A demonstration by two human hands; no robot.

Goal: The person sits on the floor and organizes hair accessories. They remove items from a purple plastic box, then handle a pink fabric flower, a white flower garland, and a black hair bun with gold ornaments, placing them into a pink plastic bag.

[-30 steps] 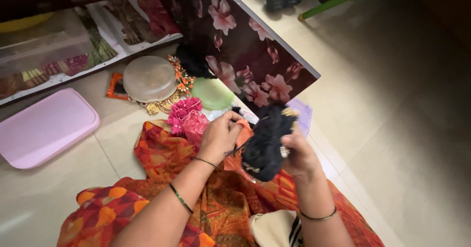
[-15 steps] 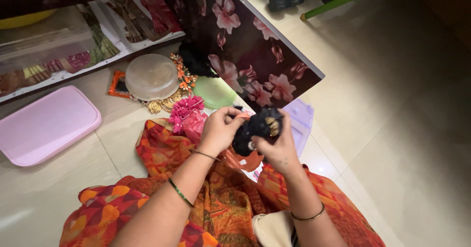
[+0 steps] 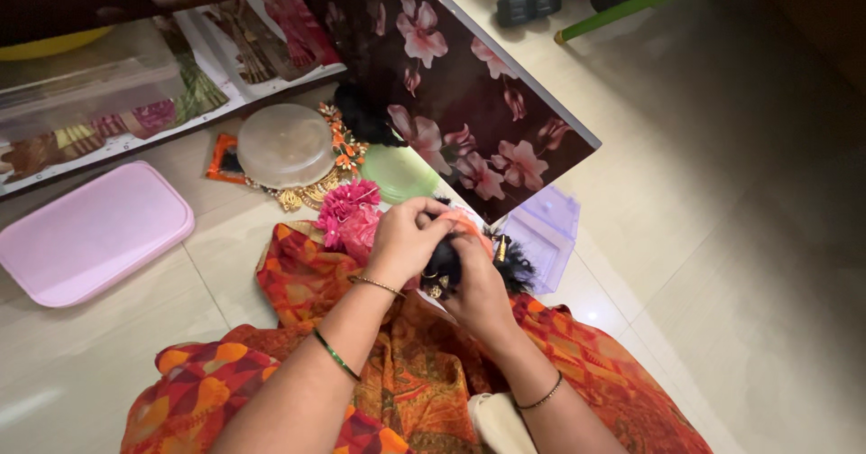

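Right now I am looking down at two hands working close together over an orange patterned cloth (image 3: 298,273) on the lap. My left hand (image 3: 406,237) is curling its fingers around the top of a black fuzzy bundle (image 3: 456,260), maybe a hair piece, with small gold bits on it. My right hand (image 3: 478,291) is closing on the same bundle from below and from the side. Both hands are gripping it tight, so most of it is hiding behind the fingers.

Its long way is lying mostly left to right across the picture. One fluffy black end is sticking out to the right, past the right hand, pointing toward a clear purple plastic box (image 3: 546,237) lying on the floor just beside it. I cannot tell where the other end is pointing, because the left hand is covering it.

Just left of the hands, a bunch of pink flowers (image 3: 347,210) is sitting on the cloth. Behind it a green round lid (image 3: 401,172) and a clear round lid (image 3: 284,145) are lying on the tiled floor (image 3: 740,264), with gold and orange trim peeking out around the clear one. Far to the left, well apart from the hands, a pink flat tray (image 3: 90,233) is lying on the floor. A dark door with pink flowers (image 3: 451,93) is hanging open above the hands.
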